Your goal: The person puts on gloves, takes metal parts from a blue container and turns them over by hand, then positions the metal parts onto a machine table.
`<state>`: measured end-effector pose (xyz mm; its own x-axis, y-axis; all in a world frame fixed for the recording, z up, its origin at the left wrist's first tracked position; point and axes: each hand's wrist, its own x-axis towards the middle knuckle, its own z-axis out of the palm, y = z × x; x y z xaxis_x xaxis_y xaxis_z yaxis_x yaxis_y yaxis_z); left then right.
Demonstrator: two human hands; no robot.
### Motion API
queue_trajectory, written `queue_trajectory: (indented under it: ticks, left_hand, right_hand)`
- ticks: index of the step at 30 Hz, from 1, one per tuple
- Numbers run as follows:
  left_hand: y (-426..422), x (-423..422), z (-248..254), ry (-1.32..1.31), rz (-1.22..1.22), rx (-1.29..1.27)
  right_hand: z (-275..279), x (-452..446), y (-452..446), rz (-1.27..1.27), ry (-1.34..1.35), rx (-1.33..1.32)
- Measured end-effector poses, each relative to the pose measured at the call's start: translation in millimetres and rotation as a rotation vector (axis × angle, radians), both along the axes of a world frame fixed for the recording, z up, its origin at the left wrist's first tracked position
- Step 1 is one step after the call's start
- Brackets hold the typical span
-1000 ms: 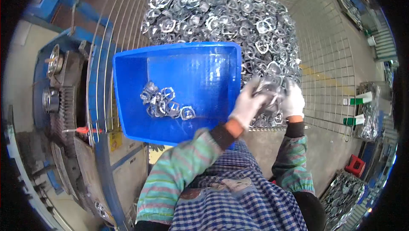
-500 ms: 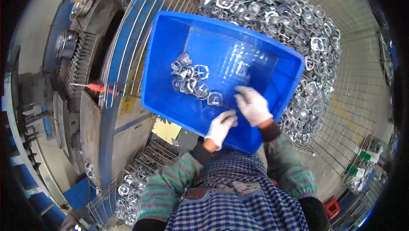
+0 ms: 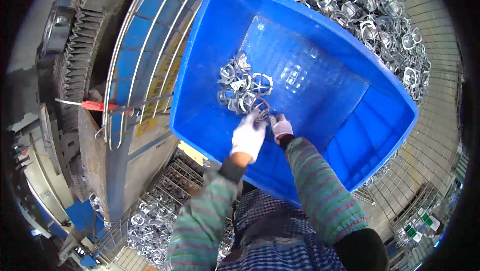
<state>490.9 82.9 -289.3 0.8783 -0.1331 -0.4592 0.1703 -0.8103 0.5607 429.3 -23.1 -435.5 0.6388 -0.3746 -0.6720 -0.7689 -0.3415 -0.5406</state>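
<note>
Inside the blue bin (image 3: 320,121), a small cluster of silvery metal parts (image 3: 237,85) lies left of the middle. My left hand (image 3: 248,137), in a white glove, is at the near edge of this cluster, its fingers closed on a metal part (image 3: 261,107). Just to its right is my gloved right hand (image 3: 281,127), with fingers curled together and tips close to the same part. Whatever may be between the right fingertips is too small to make out.
A wire cage holds a large heap of similar metal parts (image 3: 370,28) behind and right of the bin. At the left stand a machine and a red-handled tool (image 3: 100,106) by the wire rail (image 3: 145,46). More parts (image 3: 150,226) lie in a basket at the lower left.
Both hands have moved from the heap on the right into the bin and then left to the cluster. The view has turned and come closer, so the bin looks larger.
</note>
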Motion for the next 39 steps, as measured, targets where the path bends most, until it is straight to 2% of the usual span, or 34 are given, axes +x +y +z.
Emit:
queue_trajectory:
  ticks: [3, 4, 5, 7, 8, 9, 10, 11, 12, 14, 16, 17, 18, 19, 20, 22, 23, 24, 25, 26, 27, 28, 30, 33, 34, 36, 38, 39]
  left_hand:
    - [-20, 39, -39, 0.0, -0.25, 0.432]
    - [-16, 40, -68, -0.033, -0.287, 0.527]
    - [-12, 38, -95, -0.243, -0.269, 0.563]
    - [-10, 42, -116, -0.154, -0.326, 0.594]
    - [-10, 43, -117, -0.057, -0.389, 0.626]
    - [-8, 38, -114, -0.169, -0.404, 0.514]
    - [-13, 36, -97, -0.172, -0.406, 0.518]
    - [-24, 35, -68, -0.155, -0.449, 0.47]
    - [-33, 31, -49, -0.139, -0.493, 0.422]
    - [-40, 5, -47, -0.506, -0.655, 0.316]
    - [-48, -17, -22, -0.485, -0.616, 0.036]
    - [-47, -18, -4, -0.49, -0.51, -0.245]
    - [-43, -14, 2, -0.492, -0.508, -0.243]
    - [-39, -7, 5, -0.441, -0.334, -0.306]
    - [-32, 1, 5, -0.384, -0.161, -0.369]
    - [-16, 28, -24, -0.295, 0.07, 0.118]
    - [-5, 41, -38, -0.237, 0.032, 0.344]
    - [5, 51, -55, -0.101, 0.052, 0.42]
    - [17, 51, -84, -0.086, 0.077, 0.512]
    - [21, 54, -89, 0.069, 0.038, 0.572]
    - [22, 57, -99, 0.101, 0.069, 0.562]
    - [19, 62, -94, 0.13, 0.098, 0.555]
    - [18, 64, -77, 0.129, 0.085, 0.487]
    - [16, 67, -52, -0.056, -0.023, 0.354]
    - [5, 64, -19, -0.109, -0.042, 0.327]
    - [-16, 44, 43, -0.365, -0.035, 0.01]
    - [-29, 18, 97, -0.574, -0.267, -0.188]
    - [-37, 5, 119, -0.612, -0.366, -0.195]
  right_hand:
    - [12, 2, -9, -0.136, 0.082, -0.028]
    - [3, -9, -10, -0.27, -0.028, 0.076]
    - [-2, -17, -15, -0.436, -0.118, 0.283]
    - [-10, -23, -26, -0.782, -0.33, 0.761]
    - [9, -17, -35, -0.782, -0.331, 0.762]
    - [30, -11, -48, -0.49, -0.242, 0.647]
    - [47, -5, -59, -0.2, -0.153, 0.526]
    - [20, -11, -66, 0.023, -0.188, 0.441]
    - [28, -4, -64, 0.02, -0.191, 0.445]
    - [51, 17, -56, -0.524, 0.001, 1.071]
    - [24, 9, -53, -0.742, -0.058, 1.526]
    - [44, 10, -54, -0.582, -0.205, 1.247]
    - [63, 13, -60, -0.562, -0.25, 1.144]
    - [88, 18, -66, -0.543, -0.287, 1.035]
    - [99, 22, -71, -0.668, -0.226, 1.106]
    - [89, 18, -81, -0.677, -0.301, 1.165]
    - [96, 19, -86, -0.693, -0.359, 1.207]
    - [104, 17, -90, -0.713, -0.416, 1.247]
    - [110, 17, -93, -0.688, -0.446, 1.335]
    - [118, 18, -94, -0.686, -0.457, 1.322]
    - [127, 19, -94, -0.699, -0.463, 1.4]
    - [134, 21, -94, -0.712, -0.471, 1.481]
    - [141, 22, -95, -0.68, -0.49, 1.481]
    - [152, 30, -94, -0.782, -0.354, 1.26]
    - [147, 28, -91, -0.777, -0.369, 1.267]
    - [133, 26, -83, -1.19, -0.283, 1.362]
    - [185, 30, -73, -1.144, -0.18, 1.316]
    - [202, 29, -72, -1.014, -0.277, 1.512]
